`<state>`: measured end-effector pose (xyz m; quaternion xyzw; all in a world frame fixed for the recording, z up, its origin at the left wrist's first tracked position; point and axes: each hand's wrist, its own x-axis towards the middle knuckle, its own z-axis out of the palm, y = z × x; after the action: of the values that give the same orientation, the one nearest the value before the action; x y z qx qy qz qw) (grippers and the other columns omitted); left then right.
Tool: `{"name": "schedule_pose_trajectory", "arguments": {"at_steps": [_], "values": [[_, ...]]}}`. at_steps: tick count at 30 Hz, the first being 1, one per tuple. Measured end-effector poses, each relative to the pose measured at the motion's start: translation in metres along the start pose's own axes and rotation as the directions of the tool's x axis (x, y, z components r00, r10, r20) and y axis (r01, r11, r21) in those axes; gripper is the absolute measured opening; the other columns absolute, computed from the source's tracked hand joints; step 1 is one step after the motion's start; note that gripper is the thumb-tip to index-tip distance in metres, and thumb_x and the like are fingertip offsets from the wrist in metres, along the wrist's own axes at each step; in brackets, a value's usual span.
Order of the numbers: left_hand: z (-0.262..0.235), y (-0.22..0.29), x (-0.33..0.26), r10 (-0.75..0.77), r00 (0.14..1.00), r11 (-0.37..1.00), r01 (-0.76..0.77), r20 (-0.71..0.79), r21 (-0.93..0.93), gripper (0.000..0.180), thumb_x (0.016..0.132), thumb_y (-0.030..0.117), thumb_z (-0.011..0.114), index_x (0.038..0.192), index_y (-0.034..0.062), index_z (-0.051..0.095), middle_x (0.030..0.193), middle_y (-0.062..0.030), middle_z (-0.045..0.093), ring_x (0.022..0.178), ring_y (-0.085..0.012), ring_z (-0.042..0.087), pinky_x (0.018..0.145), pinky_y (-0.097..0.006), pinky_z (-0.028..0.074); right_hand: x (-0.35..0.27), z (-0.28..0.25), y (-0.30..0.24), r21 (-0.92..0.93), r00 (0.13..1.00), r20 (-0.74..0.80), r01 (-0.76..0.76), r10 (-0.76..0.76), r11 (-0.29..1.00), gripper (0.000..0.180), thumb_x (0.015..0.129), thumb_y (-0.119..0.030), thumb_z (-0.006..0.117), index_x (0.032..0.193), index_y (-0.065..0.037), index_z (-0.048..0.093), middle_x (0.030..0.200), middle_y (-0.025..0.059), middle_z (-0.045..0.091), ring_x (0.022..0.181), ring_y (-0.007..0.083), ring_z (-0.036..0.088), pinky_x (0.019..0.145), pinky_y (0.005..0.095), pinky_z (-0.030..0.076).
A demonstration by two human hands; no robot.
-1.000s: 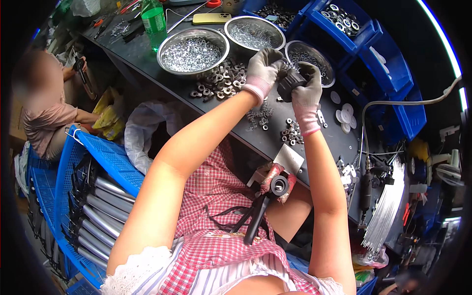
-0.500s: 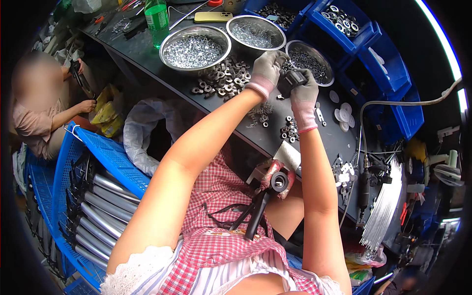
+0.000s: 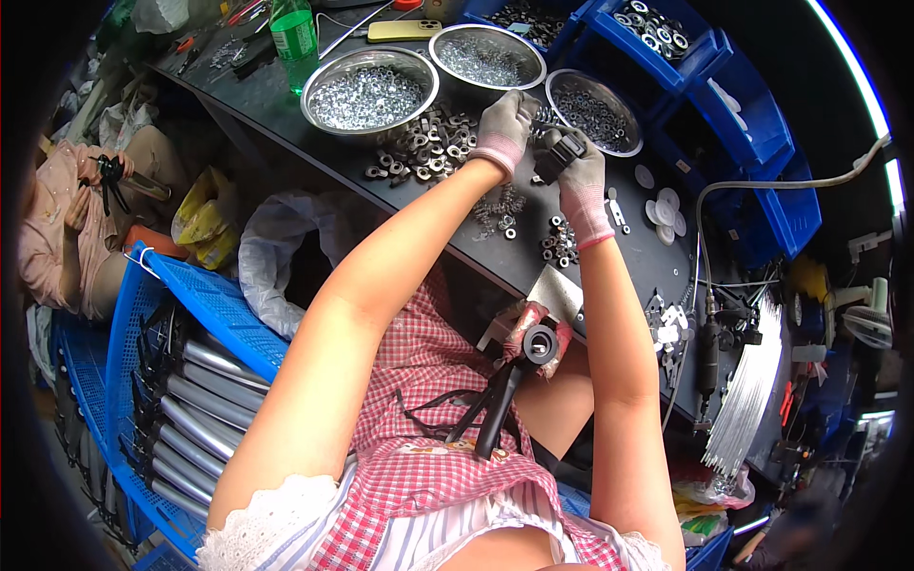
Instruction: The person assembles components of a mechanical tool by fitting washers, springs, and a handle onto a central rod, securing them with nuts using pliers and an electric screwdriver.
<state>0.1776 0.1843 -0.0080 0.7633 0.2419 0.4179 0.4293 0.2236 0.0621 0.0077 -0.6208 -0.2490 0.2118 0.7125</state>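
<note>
1. The step in hand looks like fitting small hardware onto a part: both gloved hands meet above the dark workbench (image 3: 314,133), toward 12 o'clock from the person's lap.
2. The right hand (image 3: 579,181) is closed around a small black part (image 3: 560,155), held up off the bench; fingers wrap it, and how tightly cannot be told.
3. The left hand (image 3: 505,128) sits just beside it at its 10 o'clock, fingers curled and pinched toward the black part; whether it holds a small piece between the fingertips cannot be told.
4. Loose washers (image 3: 424,152) lie heaped on the bench at 9 o'clock of the hands, before a steel bowl of nuts (image 3: 369,90); two more bowls (image 3: 487,55) stand at 12 and 2 o'clock.
5. A smaller cluster of nuts (image 3: 557,243) lies at 6 o'clock, under the right wrist.
6. Judged from this, the next move calls for steadying the black part and lining the left fingertips squarely onto it, since the pieces are small and gloves dull the touch.
</note>
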Motion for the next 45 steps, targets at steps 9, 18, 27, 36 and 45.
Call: {"name": "schedule_pose_trajectory", "arguments": {"at_steps": [9,18,27,36,45], "values": [[0.009,-0.001,0.000,-0.130,0.991,0.980,0.123,-0.037,-0.154,0.028,0.093,0.027,0.057,0.097,-0.0002,0.062,0.088,-0.0249,0.065,0.083,-0.0409,0.064,0.073,-0.043,0.048,0.000,-0.001,-0.003,-0.569,0.979,0.007,0.172,-0.204,0.804,0.029,0.073,0.008,0.050,0.096,0.000,0.066,0.087,0.0205,0.068,0.083,0.0302,0.068,0.075,0.0345,0.051],[0.004,-0.009,-0.004,-0.059,0.998,0.986,0.058,-0.005,-0.158,0.027,0.091,0.027,0.061,0.098,0.0012,0.063,0.079,-0.0167,0.067,0.073,-0.0249,0.065,0.071,-0.035,0.049,0.007,-0.009,0.005,-0.320,0.999,0.035,0.022,-0.011,0.947,0.031,0.078,0.007,0.047,0.105,0.001,0.062,0.082,0.0132,0.067,0.077,0.0173,0.063,0.073,0.0292,0.050],[-0.012,-0.001,0.008,-0.091,0.948,0.949,-0.010,0.303,0.317,0.026,0.086,0.030,0.063,0.105,0.0126,0.068,0.098,-0.0144,0.069,0.095,-0.0323,0.065,0.085,-0.041,0.049,-0.011,-0.044,-0.034,-0.370,0.994,0.065,0.110,-0.093,0.923,0.036,0.079,0.009,0.044,0.107,0.002,0.064,0.088,0.0076,0.069,0.078,0.0125,0.064,0.070,0.0244,0.051],[-0.019,-0.006,0.019,0.096,0.930,0.756,-0.300,0.355,0.582,0.022,0.090,0.021,0.056,0.109,0.0109,0.061,0.104,-0.0170,0.063,0.099,-0.0359,0.061,0.084,-0.047,0.049,0.005,-0.218,-0.054,-0.414,0.989,-0.150,-0.058,-0.005,0.909,0.023,0.087,-0.006,0.059,0.107,-0.004,0.070,0.096,0.0068,0.070,0.082,0.0142,0.066,0.073,0.0277,0.054],[-0.026,0.015,0.015,-0.140,0.891,0.724,-0.206,0.432,0.659,0.024,0.083,0.026,0.066,0.104,0.0155,0.063,0.102,-0.0108,0.066,0.098,-0.0305,0.063,0.083,-0.043,0.050,0.108,-0.258,-0.025,-0.908,0.927,-0.374,-0.373,-0.033,-0.189,0.037,0.083,-0.023,0.056,0.115,-0.009,0.067,0.124,0.0193,0.060,0.118,0.0326,0.057,0.098,0.0378,0.046]]}}
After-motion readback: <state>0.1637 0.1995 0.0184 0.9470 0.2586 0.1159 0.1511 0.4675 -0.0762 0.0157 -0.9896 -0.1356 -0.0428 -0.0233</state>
